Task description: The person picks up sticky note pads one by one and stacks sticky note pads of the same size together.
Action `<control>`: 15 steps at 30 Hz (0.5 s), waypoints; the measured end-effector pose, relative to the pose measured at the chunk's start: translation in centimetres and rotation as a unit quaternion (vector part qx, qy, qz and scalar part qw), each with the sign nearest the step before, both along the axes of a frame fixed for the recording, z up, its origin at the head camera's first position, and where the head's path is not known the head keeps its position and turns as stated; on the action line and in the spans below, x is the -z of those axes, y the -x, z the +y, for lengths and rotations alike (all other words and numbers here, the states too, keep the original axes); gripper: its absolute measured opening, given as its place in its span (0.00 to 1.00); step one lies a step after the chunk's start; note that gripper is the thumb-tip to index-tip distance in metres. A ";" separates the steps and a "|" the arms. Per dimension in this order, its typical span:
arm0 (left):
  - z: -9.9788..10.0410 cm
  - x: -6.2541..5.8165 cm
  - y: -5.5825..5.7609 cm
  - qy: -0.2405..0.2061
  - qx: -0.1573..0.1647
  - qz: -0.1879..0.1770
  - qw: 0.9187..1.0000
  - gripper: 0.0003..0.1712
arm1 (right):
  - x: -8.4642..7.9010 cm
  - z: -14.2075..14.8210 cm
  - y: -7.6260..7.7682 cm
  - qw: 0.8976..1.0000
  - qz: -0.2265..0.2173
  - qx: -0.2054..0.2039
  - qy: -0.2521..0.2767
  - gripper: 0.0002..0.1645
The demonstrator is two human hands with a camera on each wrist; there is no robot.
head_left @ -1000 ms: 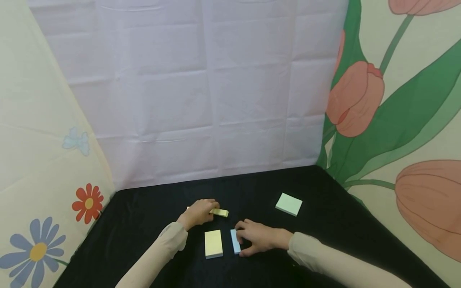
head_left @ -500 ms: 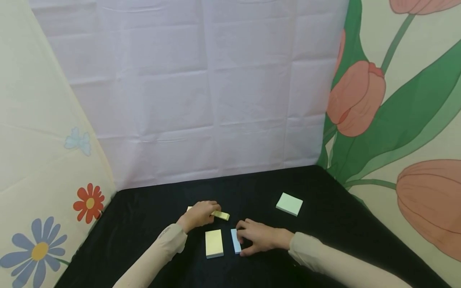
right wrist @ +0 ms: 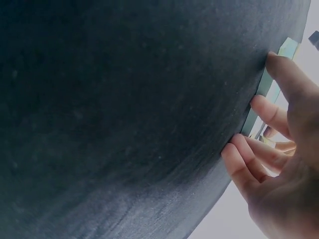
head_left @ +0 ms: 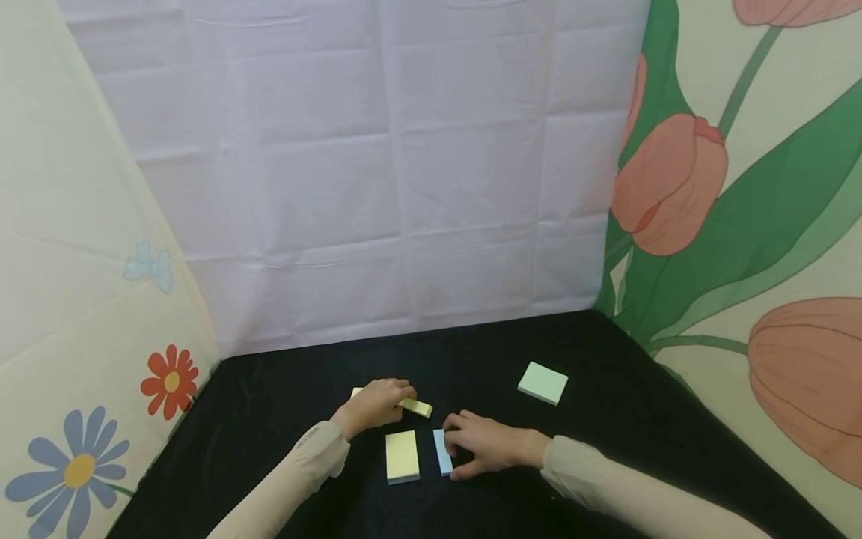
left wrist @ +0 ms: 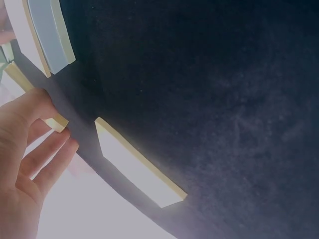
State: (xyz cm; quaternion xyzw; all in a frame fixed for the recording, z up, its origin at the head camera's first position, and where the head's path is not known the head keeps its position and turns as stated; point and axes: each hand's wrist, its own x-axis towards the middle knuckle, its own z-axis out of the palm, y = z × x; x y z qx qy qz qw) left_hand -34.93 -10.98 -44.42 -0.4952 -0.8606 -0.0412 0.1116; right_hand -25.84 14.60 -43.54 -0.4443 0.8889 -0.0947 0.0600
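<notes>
My left hand (head_left: 378, 405) pinches a narrow pale-yellow sticky note pad (head_left: 417, 407), whose right end sticks out past the fingers. In the left wrist view the thumb and fingers lie around this pad (left wrist: 56, 123). Behind the hand, another pale-yellow pad (left wrist: 137, 164) lies on the cloth. My right hand (head_left: 488, 442) has its thumb and fingertips along the right side of a blue pad (head_left: 442, 453), covering part of it. Between both hands, nearer me, sits a block of pads (head_left: 402, 455), yellow on top with blue beneath.
A light-green pad (head_left: 542, 382) lies toward the back right of the black tablecloth (head_left: 303, 404). A white sheet (head_left: 316, 187) hangs behind the table. Flower-printed cloths stand at both sides.
My left hand has shifted slightly right and toward me, and the end of the yellow pad has swung nearer. The right hand stays nearly in place against the blue pad.
</notes>
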 end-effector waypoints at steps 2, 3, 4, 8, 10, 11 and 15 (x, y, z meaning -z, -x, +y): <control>0.1 -0.1 -0.1 0.002 0.001 -0.001 1.000 0.17 | 0.0 0.1 0.0 1.000 0.002 -0.002 0.001 0.14; 0.2 -0.2 -0.2 0.004 0.000 -0.001 1.000 0.17 | 0.1 0.1 0.1 1.000 0.003 -0.002 0.001 0.14; 0.2 -0.3 -0.3 0.008 -0.005 -0.006 1.000 0.17 | 0.1 0.1 0.1 1.000 0.005 -0.003 0.002 0.14; 0.6 -0.5 -0.5 0.022 -0.016 -0.011 1.000 0.17 | 0.4 0.3 0.2 1.000 0.010 -0.005 0.005 0.14; 0.7 -0.8 -0.7 0.026 -0.017 -0.011 0.999 0.17 | 0.4 0.3 0.2 1.000 0.010 -0.004 0.007 0.14; 0.7 -0.8 -0.8 0.028 -0.017 -0.010 0.999 0.17 | 0.4 0.3 0.1 1.000 0.009 -0.004 0.008 0.14; 0.8 -1.3 -1.1 0.028 -0.010 -0.001 1.000 0.16 | 0.4 0.3 0.1 1.000 0.011 -0.010 0.013 0.15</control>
